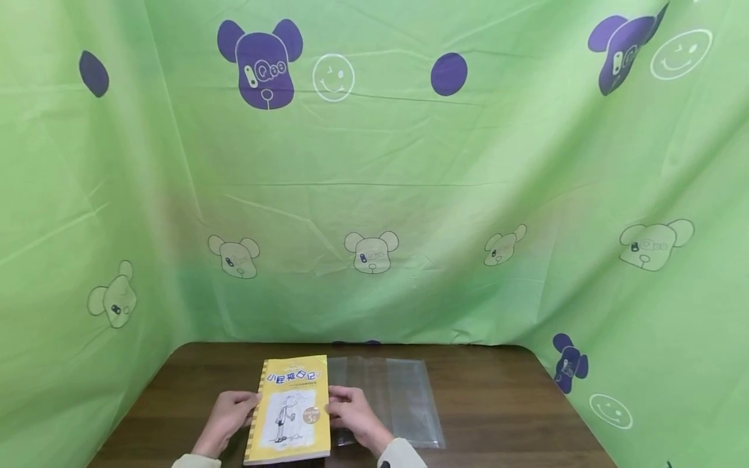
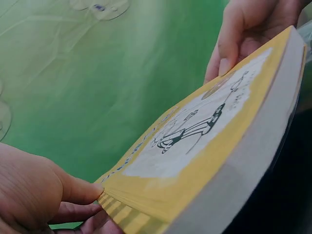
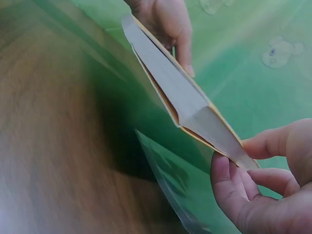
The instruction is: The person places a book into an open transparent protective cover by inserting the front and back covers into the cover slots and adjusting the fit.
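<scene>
A yellow paperback book point(image 1: 292, 409) with a cartoon figure on its white cover panel is held up, front cover facing up. My left hand point(image 1: 230, 416) grips its striped spine edge, thumb on the cover and fingers beneath, as the left wrist view also shows. On the opposite edge my right hand point(image 1: 355, 416) pinches the book; in the right wrist view its thumb lies on the cover and the fingers point(image 3: 229, 180) curl under the page edge. A clear plastic book cover point(image 1: 404, 396) lies on the table to the right, partly hidden behind the book and right hand.
The dark wooden table point(image 1: 497, 409) spreads out to both sides of the hands. A green cloth point(image 1: 374, 162) printed with bear heads and smiley faces hangs behind the table and along its left and right sides.
</scene>
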Available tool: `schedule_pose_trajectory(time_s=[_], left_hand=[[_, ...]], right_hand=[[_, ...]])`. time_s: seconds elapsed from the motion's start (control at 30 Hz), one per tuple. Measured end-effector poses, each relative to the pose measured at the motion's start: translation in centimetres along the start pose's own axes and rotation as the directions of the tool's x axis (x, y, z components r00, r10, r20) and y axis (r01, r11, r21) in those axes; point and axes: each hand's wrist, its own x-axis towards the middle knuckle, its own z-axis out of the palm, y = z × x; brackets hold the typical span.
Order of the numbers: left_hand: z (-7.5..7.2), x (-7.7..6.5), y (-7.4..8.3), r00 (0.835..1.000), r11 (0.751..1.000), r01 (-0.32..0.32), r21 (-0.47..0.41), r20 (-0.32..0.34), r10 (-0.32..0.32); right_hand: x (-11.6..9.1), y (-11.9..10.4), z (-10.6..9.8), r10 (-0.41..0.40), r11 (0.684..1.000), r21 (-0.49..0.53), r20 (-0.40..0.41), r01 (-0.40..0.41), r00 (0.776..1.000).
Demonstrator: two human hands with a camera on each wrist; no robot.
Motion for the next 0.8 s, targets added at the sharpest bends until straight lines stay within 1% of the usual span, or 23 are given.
schedule_pose_trajectory(time_s=[0.1, 0.23, 0.3, 0.47, 0.6, 0.7, 0.8], left_hand=[[1.3, 0.1, 0.8, 1.000, 1.000, -0.026, -0.011, 0.013, 0.026], [3.3, 0.2, 1.4, 0.996, 0.996, -0.083, -0.027, 0.022, 0.084], [4.3, 0.2, 1.6, 0.993, 0.993, -0.117, -0.025, 0.018, 0.117], [6.4, -0.1, 2.0, 0.982, 0.982, -0.187, 0.009, -0.009, 0.187], [7.9, -0.1, 2.4, 0.978, 0.977, -0.209, 0.045, -0.017, 0.210], [9.0, 0.0, 2.9, 0.977, 0.975, -0.211, 0.064, -0.019, 0.213], [10.1, 0.0, 3.3, 0.976, 0.974, -0.217, 0.061, -0.010, 0.218]], right_hand=[[-0.1, -0.5, -1.3, -0.003, 1.000, -0.029, -0.023, 0.002, 1.000], [-0.2, -1.0, -3.1, -0.014, 0.999, -0.051, -0.038, 0.012, 0.999], [-0.2, -0.9, -4.1, -0.019, 0.998, -0.056, -0.041, 0.017, 0.999], [-0.5, -0.8, -6.2, -0.034, 0.998, -0.063, -0.052, 0.031, 0.998], [-0.8, -0.6, -7.5, -0.028, 0.997, -0.077, -0.073, 0.022, 0.997], [-1.0, -0.8, -8.4, -0.027, 0.995, -0.093, -0.091, 0.019, 0.995], [-1.2, -1.2, -9.1, -0.031, 0.995, -0.103, -0.104, 0.020, 0.994]])
